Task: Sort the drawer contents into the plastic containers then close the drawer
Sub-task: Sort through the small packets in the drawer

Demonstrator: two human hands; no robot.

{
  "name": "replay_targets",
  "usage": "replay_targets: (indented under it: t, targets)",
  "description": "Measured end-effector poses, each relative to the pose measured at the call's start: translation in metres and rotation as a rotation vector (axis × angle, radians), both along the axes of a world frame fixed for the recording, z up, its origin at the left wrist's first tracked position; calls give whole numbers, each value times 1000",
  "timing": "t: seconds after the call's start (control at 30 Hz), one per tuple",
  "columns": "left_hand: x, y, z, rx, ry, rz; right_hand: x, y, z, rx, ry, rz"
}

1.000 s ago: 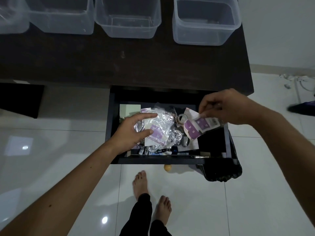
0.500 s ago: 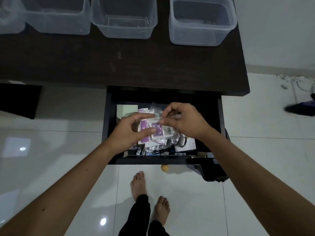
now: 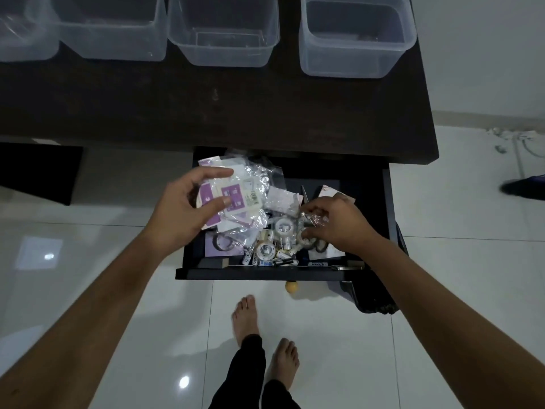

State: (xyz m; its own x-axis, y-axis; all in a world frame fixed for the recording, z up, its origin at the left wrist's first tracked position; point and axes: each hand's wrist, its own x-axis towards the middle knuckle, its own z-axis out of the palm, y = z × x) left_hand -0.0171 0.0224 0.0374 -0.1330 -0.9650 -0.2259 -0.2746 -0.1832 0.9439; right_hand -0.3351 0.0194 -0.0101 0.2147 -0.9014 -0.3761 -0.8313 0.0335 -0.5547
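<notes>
The left hand (image 3: 188,211) grasps a stack of purple-and-white packets in clear plastic wrap (image 3: 233,196), thumb on top and fingers curled beneath, and holds the stack above the drawer's 10 o'clock corner. The right hand (image 3: 339,225) reaches into the drawer at 3 o'clock of the left hand; its fingertips (image 3: 306,209) are curled and pinch a small clear plastic bag (image 3: 314,218) lying on the clutter. The open drawer (image 3: 265,274) is dark, pulled out from under the desk toward the person, and sits at the centre of the view. Inside it, between the two hands and toward 6 o'clock, lie several rolls of clear tape (image 3: 283,227), with small batteries (image 3: 265,262) along the front wall. A pair of scissors (image 3: 320,246) lies partly under the right hand, with its blade tip showing at 12 o'clock of that hand. A purple card (image 3: 216,246) with a dark ring on it lies at the drawer's 8 o'clock corner. The dark desk top (image 3: 206,113) extends at 12 o'clock of the drawer. Four clear plastic containers (image 3: 356,36) stand in a row along its far edge; their contents cannot be made out. A round yellow drawer knob (image 3: 291,287) shows below the front panel. The person's bare feet (image 3: 246,317) stand on white floor tiles (image 3: 442,290) at 6 o'clock.
</notes>
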Motion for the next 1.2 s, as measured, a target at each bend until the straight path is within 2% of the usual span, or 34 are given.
replay_targets:
  t: [0.27,0.43,0.53,0.7,0.87,1.0,1.1,1.2]
  targets:
    - [34,13,1,21,45,56,-6,-1,28,17,-272,-51]
    - [37,21,-2,32,38,48,26,-4,61,112,-639,-121]
    - [37,23,-3,18,35,37,54,-11,70,166,-719,-127]
    - [36,27,7,7,72,51,94,-18,65,130,-597,-79]
    - [43,32,4,28,104,87,118,-18,61,94,-583,-23]
    - [62,38,-3,12,48,144,114,-20,51,63,-537,-46]
    - [77,46,-4,5,9,186,104,-21,31,-4,-354,19]
    - [86,52,-2,17,91,246,100,-15,12,-37,-48,136]
